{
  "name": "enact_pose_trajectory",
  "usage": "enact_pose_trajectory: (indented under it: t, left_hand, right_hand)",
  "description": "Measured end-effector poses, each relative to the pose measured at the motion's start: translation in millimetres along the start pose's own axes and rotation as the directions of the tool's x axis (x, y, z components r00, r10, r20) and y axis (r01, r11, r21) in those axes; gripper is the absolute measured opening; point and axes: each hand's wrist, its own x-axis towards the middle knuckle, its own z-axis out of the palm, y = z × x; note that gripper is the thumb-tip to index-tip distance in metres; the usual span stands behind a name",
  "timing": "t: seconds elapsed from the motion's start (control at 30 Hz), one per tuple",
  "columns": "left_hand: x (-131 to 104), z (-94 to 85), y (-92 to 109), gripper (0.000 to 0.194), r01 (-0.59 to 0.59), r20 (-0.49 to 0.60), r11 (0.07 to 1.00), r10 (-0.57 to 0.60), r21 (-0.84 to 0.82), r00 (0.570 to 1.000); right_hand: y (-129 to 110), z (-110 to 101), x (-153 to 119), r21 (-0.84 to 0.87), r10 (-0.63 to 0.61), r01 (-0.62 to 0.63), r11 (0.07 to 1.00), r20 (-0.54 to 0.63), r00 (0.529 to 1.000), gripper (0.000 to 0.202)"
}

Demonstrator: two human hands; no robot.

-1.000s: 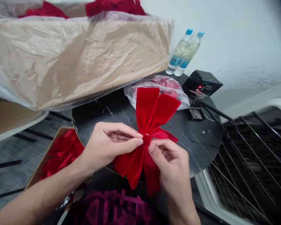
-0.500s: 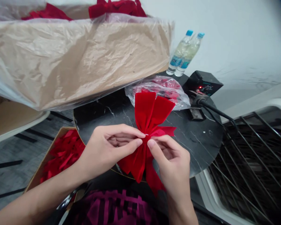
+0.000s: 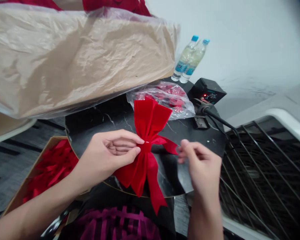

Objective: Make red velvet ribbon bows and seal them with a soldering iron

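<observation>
A red velvet bow (image 3: 152,121) stands over the table, its loops spread up and down from a wrapped centre and its ribbon tails hanging right and below. Thumb and forefinger of my left hand (image 3: 115,150) pinch the bow at the left of its centre band. My right hand (image 3: 200,160) is off the band, fingers curled in with the thumb close to them, and nothing shows in it. Its fingertips are close by the end of the right ribbon tail; whether they touch it I cannot tell.
Beyond the bow, a clear plastic bag (image 3: 165,96) of red pieces lies on the round black table (image 3: 110,123). Two bottles (image 3: 186,61), a black control box (image 3: 207,91) with a corded tool, a plastic-lined carton (image 3: 90,56), a box of red ribbons (image 3: 55,166) and a wire rack (image 3: 260,160) surround it.
My right hand has let go of the bow's centre and moved right, its fingers curling. My left hand keeps its pinch. The whole view has shifted slightly.
</observation>
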Motion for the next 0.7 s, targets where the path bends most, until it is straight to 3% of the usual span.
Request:
enact_pose_trajectory:
  t: [0.1, 0.2, 0.33, 0.5, 0.57, 0.7]
  left_hand:
    - [4, -1.8, -5, 0.018, 0.019, 0.019, 0.999, -0.018, -0.030, 1.000]
    - [8, -1.5, -6, 0.020, 0.055, 0.031, 0.996, -0.053, -0.065, 0.998]
    - [15, -0.9, -8, 0.018, 0.104, 0.054, 0.990, -0.100, -0.096, 0.994]
    - [26, -0.2, -17, 0.024, 0.184, 0.087, 0.967, -0.171, -0.174, 0.982]
    - [31, 1.3, -20, 0.026, 0.195, 0.087, 0.960, -0.181, -0.200, 0.980]
    - [38, 6.1, -22, 0.026, 0.227, 0.110, 0.952, -0.208, -0.204, 0.972]
  right_hand:
    - [37, -49, 44, -0.041, 0.076, -0.088, 0.995, -0.229, 0.971, 0.041]
    - [62, -76, 87, 0.010, 0.116, -0.117, 0.993, -0.238, 0.964, 0.059]
    - [76, -69, 129, 0.140, 0.141, -0.120, 0.983, -0.146, 0.979, 0.070]
    - [88, -58, 165, 0.162, -0.004, 0.044, 0.986, -0.240, 0.971, 0.082]
    - [91, -60, 174, 0.119, -0.073, 0.113, 0.986, -0.294, 0.953, 0.074]
    - [87, -66, 181, -0.009, -0.171, 0.181, 0.984, -0.377, 0.910, 0.038]
